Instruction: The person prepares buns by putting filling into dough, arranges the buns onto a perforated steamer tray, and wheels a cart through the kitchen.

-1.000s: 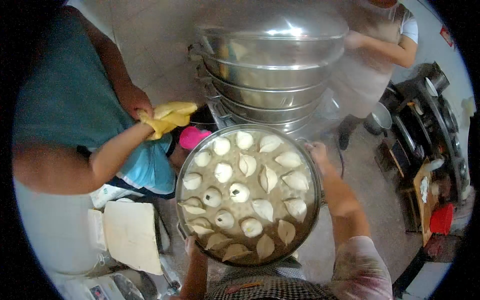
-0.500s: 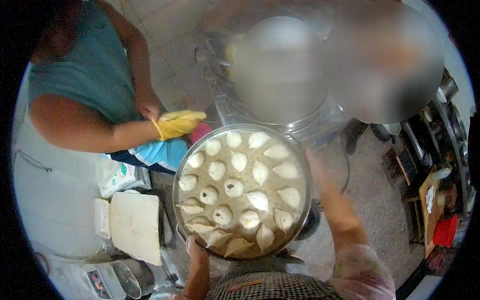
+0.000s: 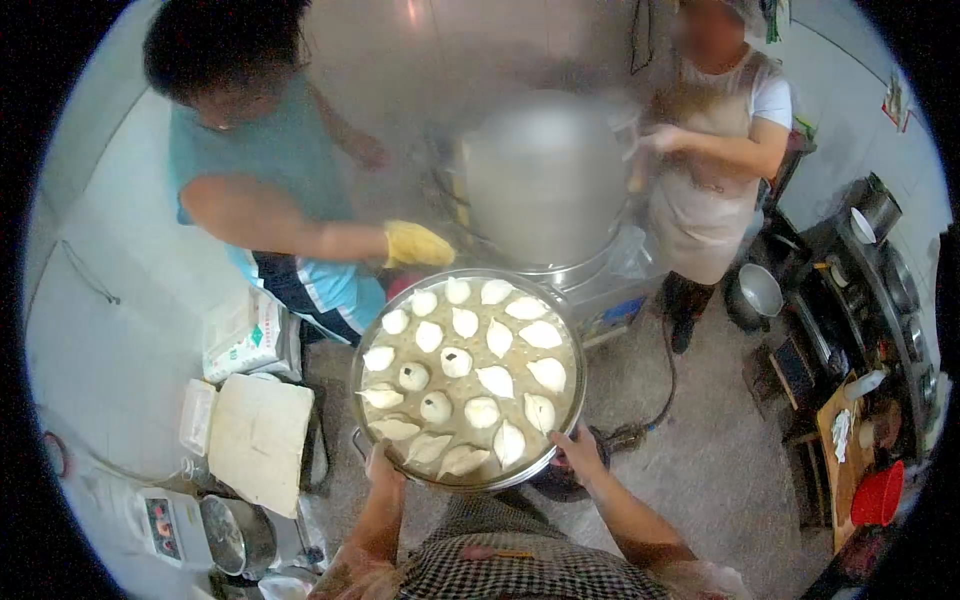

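A large round metal steamer tray [image 3: 512, 405] is held level in front of my body. On its pale liner sit several white filled buns [image 3: 482, 412]; some are pleated into leaf shapes, others are round with a dark spot on top. My left hand [image 3: 383, 463] is closed on the near left rim, by a side handle. At the near right rim, my right hand [image 3: 577, 447] grips the tray, thumb on the edge. The fingers under the tray are hidden. Just beyond the tray stands a tall steaming steamer [image 3: 545, 190], blurred by vapour.
A co-worker on the left wears a yellow glove [image 3: 418, 244], close to the tray's far rim. Another person in an apron [image 3: 705, 210] stands beside the steamer. Left: a pale board [image 3: 262, 440] and a scale [image 3: 172, 535]. Right: a red basket [image 3: 878, 492] and a hose [image 3: 665, 400].
My right hand has gone from the tray's far right side to its near right rim. The gloved hand has moved right, toward the steamer. My view has tilted up, showing the apron-wearing person.
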A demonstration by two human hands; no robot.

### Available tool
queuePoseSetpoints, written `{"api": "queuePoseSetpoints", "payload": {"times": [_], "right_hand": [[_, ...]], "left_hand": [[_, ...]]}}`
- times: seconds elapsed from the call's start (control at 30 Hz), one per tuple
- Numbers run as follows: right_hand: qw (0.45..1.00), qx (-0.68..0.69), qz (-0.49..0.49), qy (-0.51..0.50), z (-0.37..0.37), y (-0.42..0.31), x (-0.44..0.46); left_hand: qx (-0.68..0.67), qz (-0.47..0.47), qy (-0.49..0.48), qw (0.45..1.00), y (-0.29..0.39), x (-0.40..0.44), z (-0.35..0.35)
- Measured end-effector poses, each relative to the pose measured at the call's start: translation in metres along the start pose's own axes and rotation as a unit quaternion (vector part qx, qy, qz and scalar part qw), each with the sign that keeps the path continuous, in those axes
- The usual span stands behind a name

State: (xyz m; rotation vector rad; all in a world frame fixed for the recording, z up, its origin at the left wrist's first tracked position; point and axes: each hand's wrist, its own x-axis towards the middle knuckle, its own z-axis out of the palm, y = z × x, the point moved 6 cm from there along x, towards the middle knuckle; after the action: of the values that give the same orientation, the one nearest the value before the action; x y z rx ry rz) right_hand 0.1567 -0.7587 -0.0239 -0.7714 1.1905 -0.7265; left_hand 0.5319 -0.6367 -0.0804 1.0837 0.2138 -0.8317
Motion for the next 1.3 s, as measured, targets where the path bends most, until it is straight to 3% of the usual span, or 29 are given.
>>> {"api": "queuePoseSetpoints", "payload": {"times": [0.13,0.27,0.37,0.47,0.57,0.67,0.73,0.8,0.83,0.87,1.03,1.17,1.3], "right_hand": [[1.0,-0.012,0.0,0.018,-0.002,0.008,0.01],[0.999,-0.004,0.004,0.035,0.004,0.012,0.011],[1.0,0.015,-0.01,0.007,0.01,0.012,0.012],[0.999,-0.017,0.001,0.029,0.012,0.013,0.008],[1.0,-0.003,-0.013,0.019,0.014,0.013,0.009],[1.0,-0.013,0.005,0.018,0.018,0.009,0.005],[1.0,0.014,-0.002,0.007,0.02,0.007,0.003],[0.996,-0.063,0.036,0.046,0.017,0.006,0.003],[0.998,-0.042,0.03,0.032,0.016,0.01,0.007],[0.999,-0.022,0.021,0.021,0.013,0.016,0.011],[0.997,-0.055,0.042,0.029,0.01,0.018,0.014],[0.997,-0.047,0.041,0.035,0.007,0.02,0.015],[0.999,-0.029,0.027,0.017,0.005,0.019,0.014]], "left_hand": [[-0.005,-0.007,0.037,0.999,-0.013,0.021,-0.024],[-0.021,-0.037,-0.01,0.999,-0.017,0.037,-0.027],[0.003,-0.058,0.003,0.998,-0.003,0.007,-0.004],[0.139,-0.047,0.052,0.988,0.005,0.017,-0.021],[0.05,-0.03,0.019,0.998,-0.003,0.037,-0.029],[0.053,-0.066,-0.01,0.996,-0.001,0.027,-0.019],[0.082,-0.043,0.031,0.995,-0.003,0.038,-0.031],[0.06,-0.026,0.115,0.991,0.002,0.016,-0.02],[0.075,-0.042,0.009,0.996,0.002,0.018,-0.017],[0.153,-0.086,0.018,0.984,0.002,0.019,-0.024],[0.046,-0.116,-0.117,0.985,0.003,-0.003,0.006],[0.04,-0.104,-0.048,0.993,0.003,0.0,-0.011],[0.069,-0.083,-0.127,0.986,0.005,-0.004,0.0]]}}
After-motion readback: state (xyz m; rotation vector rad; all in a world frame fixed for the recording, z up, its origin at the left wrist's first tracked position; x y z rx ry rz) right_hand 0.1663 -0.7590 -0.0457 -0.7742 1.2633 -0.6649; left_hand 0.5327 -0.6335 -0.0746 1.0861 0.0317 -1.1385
